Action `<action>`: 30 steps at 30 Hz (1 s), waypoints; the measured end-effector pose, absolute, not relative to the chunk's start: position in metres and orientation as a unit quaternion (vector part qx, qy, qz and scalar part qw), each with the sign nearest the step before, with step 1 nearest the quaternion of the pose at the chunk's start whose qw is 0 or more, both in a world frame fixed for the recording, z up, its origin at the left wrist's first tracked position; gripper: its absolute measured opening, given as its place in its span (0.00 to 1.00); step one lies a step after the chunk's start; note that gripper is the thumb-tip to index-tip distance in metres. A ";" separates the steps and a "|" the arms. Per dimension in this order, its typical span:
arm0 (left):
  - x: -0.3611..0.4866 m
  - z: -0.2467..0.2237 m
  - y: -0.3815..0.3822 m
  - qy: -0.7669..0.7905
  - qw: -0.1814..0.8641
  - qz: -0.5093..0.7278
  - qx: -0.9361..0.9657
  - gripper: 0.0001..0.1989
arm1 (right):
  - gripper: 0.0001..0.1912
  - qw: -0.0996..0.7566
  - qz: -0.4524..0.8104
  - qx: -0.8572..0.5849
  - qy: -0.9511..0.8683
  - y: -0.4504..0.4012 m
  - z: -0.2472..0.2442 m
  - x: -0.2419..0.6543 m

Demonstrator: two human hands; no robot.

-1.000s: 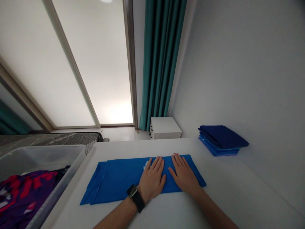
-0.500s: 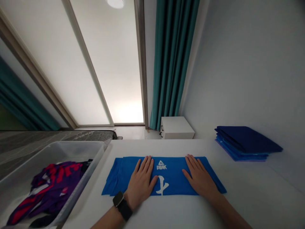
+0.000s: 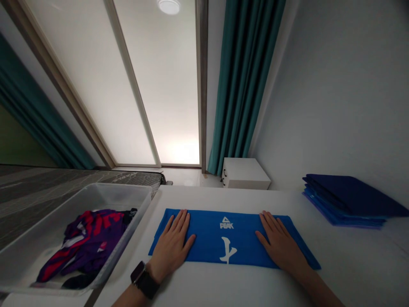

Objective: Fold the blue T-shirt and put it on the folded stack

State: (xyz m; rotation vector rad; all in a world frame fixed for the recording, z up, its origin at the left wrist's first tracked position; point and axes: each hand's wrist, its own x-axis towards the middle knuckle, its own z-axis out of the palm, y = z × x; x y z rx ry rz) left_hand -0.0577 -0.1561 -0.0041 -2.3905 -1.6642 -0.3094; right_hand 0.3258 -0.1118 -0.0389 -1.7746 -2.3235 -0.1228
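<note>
A blue shirt (image 3: 209,236), folded into a wide flat strip, lies across the white table in front of me. White "PEAK" lettering and part of a white character show on its middle. My left hand (image 3: 174,243), with a black watch on the wrist, rests flat on the shirt's left part, fingers stretched out. On the right part lies my right hand (image 3: 279,241), also flat, its thumb pointing inward. Neither hand grips the cloth.
To the left stands a clear plastic bin (image 3: 140,202) with purple and red clothes (image 3: 92,243) inside. A stack of folded blue garments (image 3: 354,200) sits on the right of the white table (image 3: 198,283). Beyond the far edge is a white cabinet (image 3: 246,172).
My left hand has slid left along the shirt towards its left end, and the cloth there looks flatter. My right hand stays on the right part. The view has shifted slightly left.
</note>
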 end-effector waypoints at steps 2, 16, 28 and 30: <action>-0.057 -0.004 -0.156 -0.562 0.108 -0.108 -0.813 0.34 | 0.39 0.102 -0.039 -0.605 -0.789 -0.112 -0.038 0.327; -0.058 0.006 -0.156 -0.563 0.125 -0.119 -0.808 0.29 | 0.29 0.111 0.055 -0.460 -0.879 -0.130 0.024 0.158; -0.103 0.000 -0.155 -0.577 0.027 -0.088 -0.812 0.26 | 0.31 0.108 0.103 -0.410 -0.900 -0.129 0.016 0.075; -0.102 -0.001 -0.155 -0.583 0.036 -0.080 -0.808 0.26 | 0.32 0.110 0.099 -0.407 -0.901 -0.128 0.012 0.075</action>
